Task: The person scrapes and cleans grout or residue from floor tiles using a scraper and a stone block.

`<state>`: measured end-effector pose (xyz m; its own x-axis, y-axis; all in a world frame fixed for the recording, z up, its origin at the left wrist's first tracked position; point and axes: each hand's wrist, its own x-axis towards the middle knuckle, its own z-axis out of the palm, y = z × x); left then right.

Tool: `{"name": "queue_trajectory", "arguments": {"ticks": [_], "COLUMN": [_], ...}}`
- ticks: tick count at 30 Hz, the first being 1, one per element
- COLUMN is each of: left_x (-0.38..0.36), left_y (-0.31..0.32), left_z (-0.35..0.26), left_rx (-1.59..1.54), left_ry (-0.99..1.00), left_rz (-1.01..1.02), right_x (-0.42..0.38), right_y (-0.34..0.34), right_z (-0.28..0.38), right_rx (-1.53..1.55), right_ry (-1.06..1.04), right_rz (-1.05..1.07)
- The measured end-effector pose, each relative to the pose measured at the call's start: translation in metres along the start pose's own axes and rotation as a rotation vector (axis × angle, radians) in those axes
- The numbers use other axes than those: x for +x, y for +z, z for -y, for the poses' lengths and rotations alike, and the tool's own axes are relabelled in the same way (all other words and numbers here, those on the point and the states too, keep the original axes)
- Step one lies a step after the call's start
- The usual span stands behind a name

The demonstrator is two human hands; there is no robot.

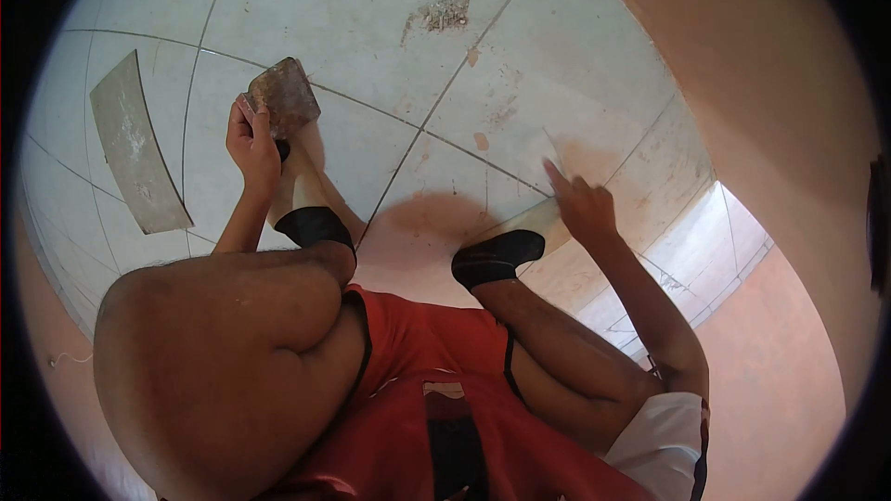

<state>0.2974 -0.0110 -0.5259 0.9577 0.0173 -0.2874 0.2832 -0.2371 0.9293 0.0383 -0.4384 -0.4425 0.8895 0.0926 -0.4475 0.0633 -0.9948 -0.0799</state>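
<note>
My left hand (249,144) grips the near left corner of a brown, stained rectangular slab (286,97), thumb and fingers closed on its edge. It holds the slab over the tiled floor, just beyond my left foot. On the right, my right hand (587,206) is low over the tiles, index finger stretched forward and the other fingers curled. A thin pale sliver (551,141) sticks out just past that fingertip; what the hand holds is too slight to make out. Between my hands, reddish-brown flecks (481,141) mark the white tiles.
A long grey panel (144,148) lies on the floor to the left. Ahead, a patch of crumbly debris (444,14) sits on the tiles (371,56). A tan wall (733,46) rises along the right, with a brighter tiled opening (710,241) lower down. My bent legs take up the foreground.
</note>
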Motion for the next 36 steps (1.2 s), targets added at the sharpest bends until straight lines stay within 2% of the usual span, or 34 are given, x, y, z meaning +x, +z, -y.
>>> {"name": "queue_trajectory", "arguments": {"ticks": [2,5,9,11,12,14,17,22,24,28,30,33,36], "left_x": [-0.001,0.0,0.0,-0.002,-0.002,0.0,-0.001,0.0,0.001,0.0,-0.001,0.0,0.0], "left_y": [0.0,0.003,0.005,0.002,0.001,0.002,0.0,0.005,0.0,-0.002,0.001,0.001,-0.003], "left_z": [0.001,-0.004,-0.004,-0.003,0.0,0.001,-0.001,-0.002,0.002,0.004,-0.001,0.001,0.004], "left_rx": [0.055,0.0,-0.051,-0.063,-0.068,-0.071,-0.054,-0.098,-0.068,-0.028,-0.042,-0.051,-0.02], "left_ry": [0.004,0.024,-0.003,0.006,0.0,-0.004,0.04,0.027,0.032,0.042,0.039,0.035,0.039], "left_rz": [0.013,-0.002,0.005,-0.004,0.002,0.008,0.02,0.011,0.009,0.044,0.037,0.034,0.034], "right_x": [0.056,0.08,0.038,0.028,0.03,0.062,0.117,0.082,0.064,0.09,0.122,0.15,0.125], "right_y": [-0.016,-0.035,-0.045,-0.04,-0.032,-0.03,-0.05,-0.068,-0.064,-0.054,-0.056,-0.068,-0.078], "right_z": [0.026,0.039,0.024,0.025,0.022,0.027,0.042,0.019,0.003,-0.01,0.004,0.025,0.024], "right_rx": [-0.001,0.06,-0.027,0.002,0.002,0.017,0.094,0.09,-0.037,0.006,-0.036,0.007,-0.007], "right_ry": [0.0,0.052,-0.007,0.106,0.103,0.039,0.109,0.045,0.108,0.069,-0.045,-0.026,-0.042], "right_rz": [-0.119,-0.058,-0.079,0.102,0.105,-0.077,0.006,-0.018,0.074,0.03,-0.127,-0.094,-0.04]}}
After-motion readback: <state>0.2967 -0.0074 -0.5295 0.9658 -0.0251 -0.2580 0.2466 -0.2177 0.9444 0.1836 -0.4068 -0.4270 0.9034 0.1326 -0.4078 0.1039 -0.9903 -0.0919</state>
